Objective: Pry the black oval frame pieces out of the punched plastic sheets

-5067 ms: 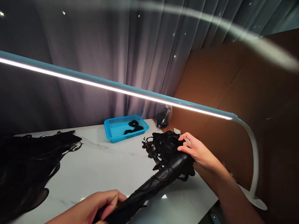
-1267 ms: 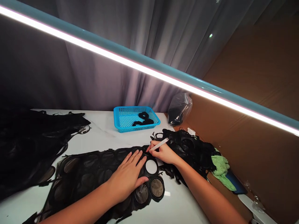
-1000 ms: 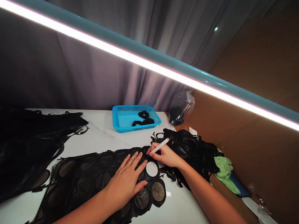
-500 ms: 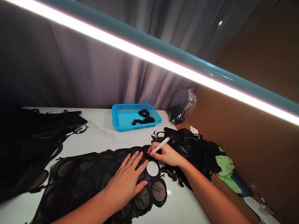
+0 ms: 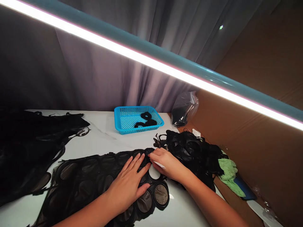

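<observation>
My left hand lies flat with fingers spread on a black sheet of joined round pads or rings. At the sheet's upper right edge, my right hand is closed, its fingertips pinching the black material. A thin white stick is held in that hand; most of it is hidden by the fingers. Just below is a round opening where white tabletop shows through. Beneath it, a black ring still has a dark, wrinkled film across its middle.
A blue basket holds a few black rings. Black scraps are heaped right, near a green cloth. Black sheets lie left. Behind stands a clear bag with black contents. A lit tube lamp crosses overhead.
My right hand has turned over at the sheet's edge, so the white stick no longer points up and right but lies low under the hand. My left hand stays put.
</observation>
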### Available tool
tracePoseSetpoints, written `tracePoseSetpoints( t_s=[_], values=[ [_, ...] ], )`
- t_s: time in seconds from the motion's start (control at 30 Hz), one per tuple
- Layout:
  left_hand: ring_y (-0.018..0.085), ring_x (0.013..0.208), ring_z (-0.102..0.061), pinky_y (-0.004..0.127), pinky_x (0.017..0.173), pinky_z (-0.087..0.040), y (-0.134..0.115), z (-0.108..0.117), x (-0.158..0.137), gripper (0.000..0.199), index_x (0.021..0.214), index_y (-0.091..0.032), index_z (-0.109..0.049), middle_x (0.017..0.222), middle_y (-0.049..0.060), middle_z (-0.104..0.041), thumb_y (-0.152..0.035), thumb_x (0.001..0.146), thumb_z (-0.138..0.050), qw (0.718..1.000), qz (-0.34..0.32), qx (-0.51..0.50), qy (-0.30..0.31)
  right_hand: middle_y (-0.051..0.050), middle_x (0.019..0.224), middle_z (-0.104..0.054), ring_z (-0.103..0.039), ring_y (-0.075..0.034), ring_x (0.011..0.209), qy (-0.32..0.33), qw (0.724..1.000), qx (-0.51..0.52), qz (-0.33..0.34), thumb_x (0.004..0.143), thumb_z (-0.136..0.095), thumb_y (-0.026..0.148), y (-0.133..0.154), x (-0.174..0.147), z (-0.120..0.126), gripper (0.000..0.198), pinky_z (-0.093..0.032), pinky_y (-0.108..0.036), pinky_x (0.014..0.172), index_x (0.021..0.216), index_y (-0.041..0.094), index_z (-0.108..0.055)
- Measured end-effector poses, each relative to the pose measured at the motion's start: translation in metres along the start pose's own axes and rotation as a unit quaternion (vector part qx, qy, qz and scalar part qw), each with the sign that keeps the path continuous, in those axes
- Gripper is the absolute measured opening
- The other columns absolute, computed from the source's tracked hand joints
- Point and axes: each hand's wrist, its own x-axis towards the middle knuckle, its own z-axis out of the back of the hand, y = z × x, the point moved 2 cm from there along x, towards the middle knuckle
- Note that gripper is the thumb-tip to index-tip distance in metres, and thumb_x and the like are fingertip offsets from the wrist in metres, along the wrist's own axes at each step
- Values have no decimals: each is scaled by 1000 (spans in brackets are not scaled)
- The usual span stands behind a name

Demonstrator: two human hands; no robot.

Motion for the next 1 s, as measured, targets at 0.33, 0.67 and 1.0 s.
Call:
tracePoseSetpoints(
  t_s=[0.33, 0.67, 1.0],
  values=[
    [33, 145, -22, 54, 115, -25, 3, -4, -2, 55, 146, -29, -41, 158, 10, -27, -41, 94, -57, 1000, -1, -22, -10, -2, 69, -56, -50, -19, 62, -205, 909, -167, -322, 85, -49, 16, -76, -49, 60, 10, -31, -27, 60, 77, 20, -53],
    [34, 125, -44, 50, 104, -34, 20, 34, 39, 37, 126, -14, -53, 130, 17, -52, -28, 92, -55, 993, 111, -38, -2, 1, 69, -51, -49, -17, 72, -290, 920, -106, -242, 85, -46, 20, -26, -37, 62, 18, -30, -30, 70, 67, 21, -42],
    [21, 86, -50, 36, 80, -43, 42, 42, 64, 27, 81, -22, -40, 90, 4, -56, -43, 98, -38, 968, 63, -241, 34, -7, 104, -70, -65, -20, 91, -194, 929, 248, -195, 101, -33, 36, -24, -25, 13, 40, -46, -32, 80, 135, 25, -52]
  ],
)
